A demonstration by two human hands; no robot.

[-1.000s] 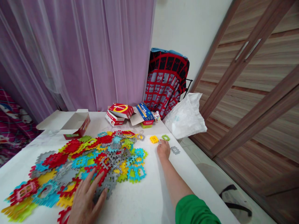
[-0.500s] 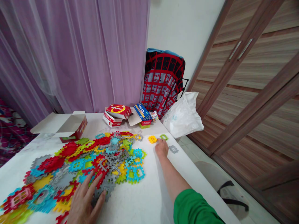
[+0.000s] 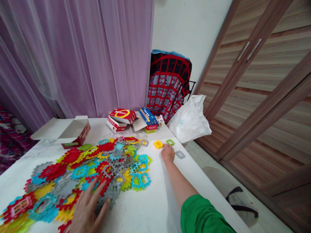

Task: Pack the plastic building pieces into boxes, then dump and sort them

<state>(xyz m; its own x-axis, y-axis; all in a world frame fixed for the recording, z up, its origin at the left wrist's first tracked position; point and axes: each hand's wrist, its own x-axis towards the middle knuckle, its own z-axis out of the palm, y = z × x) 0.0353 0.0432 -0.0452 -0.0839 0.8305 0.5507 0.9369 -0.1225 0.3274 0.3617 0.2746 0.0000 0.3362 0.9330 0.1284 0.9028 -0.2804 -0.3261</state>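
Note:
My left hand [image 3: 88, 207] lies with fingers spread over the near edge of a heap of plastic interlocking pieces [image 3: 81, 171] in red, blue, yellow, green and grey. Grey and red pieces show beside its fingers. Across the table, my right hand [image 3: 168, 153] is lowered to the surface, its fingers bunched at the right corner of a yellow square piece [image 3: 158, 144]. Whatever may be under those fingers is hidden. Just beyond them lies a green ring-shaped piece [image 3: 170, 142], and to their right a flat grey piece [image 3: 180, 154].
An opened carton [image 3: 76, 132] stands at the back left of the white table [image 3: 145, 210]. Red boxes [image 3: 122, 116] and a blue box [image 3: 148, 117] sit along the back edge. A white plastic bag [image 3: 190, 121] is at the back right corner, with a wooden wardrobe [image 3: 243, 97] beyond.
The view has shifted very slightly. Both hands and the pieces stay in the same places.

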